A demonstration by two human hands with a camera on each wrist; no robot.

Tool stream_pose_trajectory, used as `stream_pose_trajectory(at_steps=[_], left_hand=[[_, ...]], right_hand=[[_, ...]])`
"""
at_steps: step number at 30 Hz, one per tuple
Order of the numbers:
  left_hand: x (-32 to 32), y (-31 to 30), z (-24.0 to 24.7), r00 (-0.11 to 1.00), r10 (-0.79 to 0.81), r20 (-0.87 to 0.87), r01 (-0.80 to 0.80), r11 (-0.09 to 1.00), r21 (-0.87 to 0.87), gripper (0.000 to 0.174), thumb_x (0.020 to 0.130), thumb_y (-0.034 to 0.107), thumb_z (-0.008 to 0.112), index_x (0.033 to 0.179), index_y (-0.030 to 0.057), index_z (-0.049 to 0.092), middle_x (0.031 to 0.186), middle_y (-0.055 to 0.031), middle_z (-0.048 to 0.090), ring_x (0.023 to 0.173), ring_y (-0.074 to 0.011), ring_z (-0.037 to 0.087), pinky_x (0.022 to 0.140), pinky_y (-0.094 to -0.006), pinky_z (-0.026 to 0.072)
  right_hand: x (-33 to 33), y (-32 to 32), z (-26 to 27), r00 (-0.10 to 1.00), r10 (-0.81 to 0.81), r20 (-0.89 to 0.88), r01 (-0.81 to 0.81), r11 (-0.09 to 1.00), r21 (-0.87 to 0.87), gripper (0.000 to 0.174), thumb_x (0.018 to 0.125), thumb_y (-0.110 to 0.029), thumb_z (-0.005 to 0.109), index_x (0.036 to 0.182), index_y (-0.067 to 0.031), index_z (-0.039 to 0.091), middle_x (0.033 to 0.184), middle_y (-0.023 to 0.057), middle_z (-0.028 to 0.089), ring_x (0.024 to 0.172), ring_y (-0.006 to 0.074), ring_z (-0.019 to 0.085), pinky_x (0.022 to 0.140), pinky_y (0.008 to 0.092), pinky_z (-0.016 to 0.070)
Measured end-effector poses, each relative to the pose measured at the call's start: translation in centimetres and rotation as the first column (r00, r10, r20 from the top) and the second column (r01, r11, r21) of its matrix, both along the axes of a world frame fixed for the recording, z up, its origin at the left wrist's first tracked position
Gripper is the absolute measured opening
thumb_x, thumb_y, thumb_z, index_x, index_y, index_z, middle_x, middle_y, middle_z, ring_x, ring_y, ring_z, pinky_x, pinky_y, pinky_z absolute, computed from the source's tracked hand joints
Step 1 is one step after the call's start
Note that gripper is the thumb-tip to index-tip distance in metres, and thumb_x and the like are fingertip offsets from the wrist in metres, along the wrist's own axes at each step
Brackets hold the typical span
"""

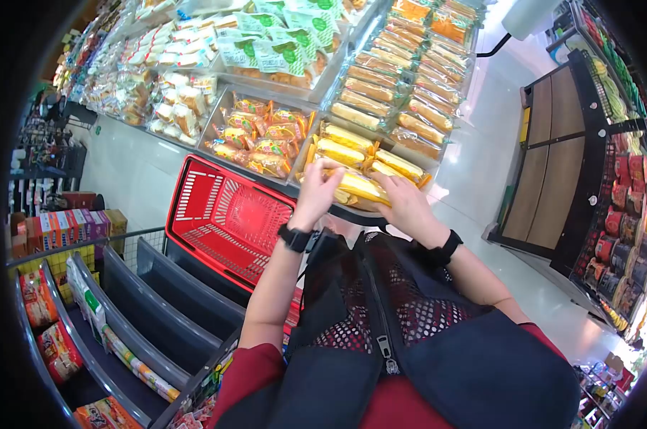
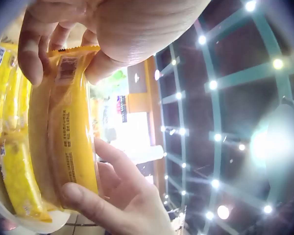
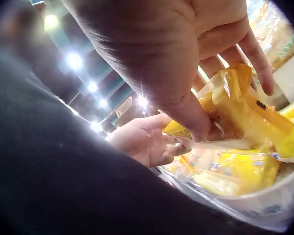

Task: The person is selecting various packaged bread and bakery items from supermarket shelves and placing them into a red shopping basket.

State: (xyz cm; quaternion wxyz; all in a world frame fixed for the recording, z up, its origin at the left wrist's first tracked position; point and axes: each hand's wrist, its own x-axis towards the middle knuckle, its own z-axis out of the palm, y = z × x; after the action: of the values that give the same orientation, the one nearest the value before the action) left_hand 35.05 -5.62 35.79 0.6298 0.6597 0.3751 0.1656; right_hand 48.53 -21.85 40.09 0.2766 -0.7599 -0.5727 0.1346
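Centrally, the left hand (image 1: 315,199) and right hand (image 1: 410,209) pinch opposite ends of a yellow packet (image 1: 362,187). Similar packets (image 1: 341,152) lie beneath; a red basket (image 1: 246,223) stands nearby.

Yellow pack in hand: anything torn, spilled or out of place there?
Nothing stands out. The yellow pack between the left hand and right hand looks untorn; the other yellow packs lie at slightly uneven angles, with no visible spill.

The packet (image 2: 63,132) is glossy plastic film (partly see-through); the red basket (image 1: 223,214), smooth plastic.
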Motion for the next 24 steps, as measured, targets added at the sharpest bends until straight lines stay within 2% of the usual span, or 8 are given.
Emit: stream_pose_trajectory(at_steps=[1, 2, 3, 5, 6, 8, 16, 24], left_hand=[[1.3, 0.0, -0.9, 0.996, -0.065, -0.065, 0.063, 0.998, -0.028, 0.024, 0.088, 0.023, 0.063, 0.095, 0.0012, 0.057, 0.095, -0.0104, 0.057, 0.077, -0.018, 0.059, 0.058, -0.0288, 0.0516], [2.3, 0.3, -4.0, 0.99, -0.11, -0.084, 0.124, 0.974, 0.188, 0.025, 0.086, 0.022, 0.065, 0.095, 0.0, 0.057, 0.092, -0.014, 0.061, 0.08, -0.0247, 0.059, 0.072, -0.0354, 0.0506], [3.1, 0.0, -4.7, 0.969, -0.17, -0.178, 0.212, 0.944, 0.254, 0.027, 0.09, 0.027, 0.06, 0.103, 0.0045, 0.055, 0.09, -0.0083, 0.062, 0.075, -0.0174, 0.063, 0.055, -0.0285, 0.0536], [4.2, -0.9, -5.4, 0.931, -0.165, -0.325, 0.304, 0.845, 0.44, 0.03, 0.089, 0.028, 0.06, 0.106, 0.0034, 0.055, 0.093, -0.0175, 0.064, 0.08, -0.03, 0.065, 0.07, -0.0389, 0.0532], [4.6, -1.5, -4.6, 0.929, -0.166, -0.329, 0.308, 0.841, 0.445, 0.03, 0.089, 0.028, 0.06, 0.106, 0.0034, 0.055, 0.093, -0.0175, 0.064, 0.08, -0.03, 0.065, 0.07, -0.0389, 0.0532], [5.4, -2.2, -3.0, 0.788, -0.161, -0.595, 0.421, 0.845, 0.33, 0.029, 0.089, 0.028, 0.056, 0.104, 0.0034, 0.057, 0.096, -0.0234, 0.064, 0.096, -0.0389, 0.059, 0.083, -0.046, 0.0468], [6.2, -1.0, -4.7, 0.818, -0.253, -0.517, 0.509, 0.737, 0.445, 0.026, 0.088, 0.028, 0.055, 0.103, 0.0069, 0.061, 0.095, -0.0225, 0.066, 0.093, -0.0385, 0.061, 0.081, -0.0462, 0.0478], [6.3, -1.4, -4.1, 0.758, -0.284, -0.587, 0.56, 0.746, 0.361, 0.029, 0.09, 0.028, 0.052, 0.109, 0.0088, 0.062, 0.095, -0.0226, 0.065, 0.092, -0.0384, 0.062, 0.082, -0.0442, 0.0486]], right_hand=[[0.9, -0.5, -1.2, 1.0, -0.008, -0.002, 0.008, 1.0, 0.01, 0.046, 0.077, -0.019, 0.069, 0.117, -0.0056, 0.05, 0.1, 0.0154, 0.059, 0.098, 0.033, 0.058, 0.083, 0.0421, 0.0472], [1.8, -1.0, -2.5, 1.0, -0.021, 0.006, 0.022, 0.997, -0.07, 0.043, 0.077, -0.017, 0.068, 0.115, -0.0054, 0.051, 0.098, 0.0159, 0.06, 0.096, 0.0334, 0.059, 0.082, 0.042, 0.048], [2.6, -1.5, -3.7, 0.999, -0.034, 0.014, 0.036, 0.988, -0.149, 0.041, 0.077, -0.015, 0.067, 0.113, -0.0052, 0.051, 0.096, 0.0164, 0.06, 0.095, 0.0339, 0.06, 0.081, 0.0418, 0.0488], [3.6, -2.2, -5.1, 0.998, -0.049, 0.024, 0.053, 0.986, -0.157, 0.036, 0.076, -0.012, 0.066, 0.109, -0.0038, 0.052, 0.091, 0.0174, 0.062, 0.093, 0.0348, 0.061, 0.079, 0.0423, 0.0499], [3.8, -2.3, -5.3, 0.998, -0.048, 0.041, 0.053, 0.986, -0.158, 0.034, 0.076, -0.012, 0.066, 0.106, -0.0025, 0.054, 0.089, 0.0176, 0.062, 0.092, 0.0346, 0.061, 0.079, 0.0422, 0.0501], [4.3, -2.3, -5.8, 0.997, -0.05, 0.053, 0.057, 0.987, -0.153, 0.032, 0.076, -0.012, 0.065, 0.104, -0.0011, 0.055, 0.087, 0.0178, 0.063, 0.091, 0.0343, 0.061, 0.078, 0.0421, 0.0503], [4.1, -0.9, -6.6, 0.896, 0.026, 0.444, 0.097, 0.963, -0.252, 0.016, 0.08, -0.016, 0.054, 0.086, -0.0042, 0.063, 0.081, 0.0115, 0.064, 0.081, 0.0263, 0.061, 0.071, 0.0397, 0.0483], [4.7, -0.3, -7.4, 0.864, 0.085, 0.495, 0.04, 0.971, -0.236, 0.017, 0.079, -0.018, 0.054, 0.073, -0.0086, 0.067, 0.076, 0.0087, 0.064, 0.077, 0.0233, 0.062, 0.063, 0.0383, 0.0468]])
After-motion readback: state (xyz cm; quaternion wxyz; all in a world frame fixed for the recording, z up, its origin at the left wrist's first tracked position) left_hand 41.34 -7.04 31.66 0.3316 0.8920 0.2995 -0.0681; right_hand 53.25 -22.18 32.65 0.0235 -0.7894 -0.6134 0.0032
